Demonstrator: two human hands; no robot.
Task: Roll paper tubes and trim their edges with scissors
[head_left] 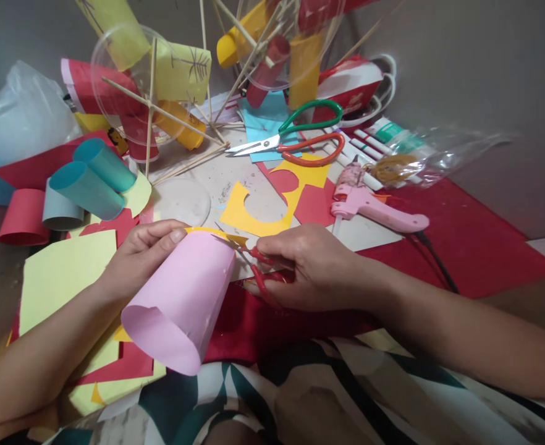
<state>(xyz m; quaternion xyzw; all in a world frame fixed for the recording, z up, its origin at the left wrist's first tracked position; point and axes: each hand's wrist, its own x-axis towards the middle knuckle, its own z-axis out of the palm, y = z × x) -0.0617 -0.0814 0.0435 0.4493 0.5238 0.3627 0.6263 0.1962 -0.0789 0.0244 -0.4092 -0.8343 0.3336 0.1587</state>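
Note:
My left hand (pixel 145 250) is closed around a pink paper cone (pixel 180 306), its wide open end facing me and its narrow end capped with yellow paper (pixel 207 232). My right hand (pixel 309 266) grips small red-handled scissors (pixel 258 266), whose blades meet the yellow paper edge at the cone's top. Both hands work just above red paper (pixel 254 321) over my lap.
Pink glue gun (pixel 374 207) lies to the right, larger green-and-orange scissors (pixel 291 139) beyond. Cut yellow sheet (pixel 254 213), teal (pixel 91 176) and red paper rolls (pixel 20 216) at left, pale yellow sheet (pixel 62 272), skewer-and-plastic-cup structures (pixel 147 93) at the back, glue sticks in a bag (pixel 393 154).

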